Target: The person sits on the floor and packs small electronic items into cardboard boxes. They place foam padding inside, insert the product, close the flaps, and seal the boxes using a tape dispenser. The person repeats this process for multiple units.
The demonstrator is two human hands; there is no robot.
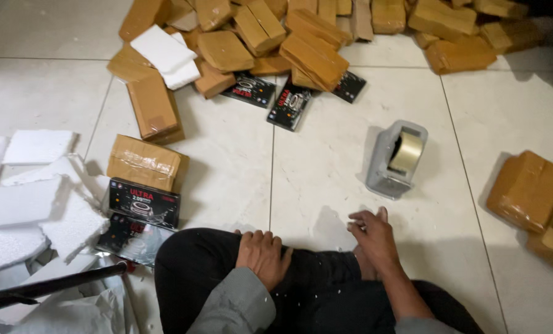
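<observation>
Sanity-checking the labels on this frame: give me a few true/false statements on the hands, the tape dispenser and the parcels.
1. The left hand rests on the person's dark-trousered leg. True.
2. The right hand grips the tape dispenser. False: it holds nothing, hovering low over the tiled floor, apart from the dispenser.
3. The tape dispenser is grey and holds a roll of tan tape. True.
4. The brown taped parcels stand in neat rows. False: they lie in a loose pile at the top of the view.
5. White foam pieces lie to the person's left. True.
6. Every black printed box is wrapped. False: several lie bare on the floor.
</observation>
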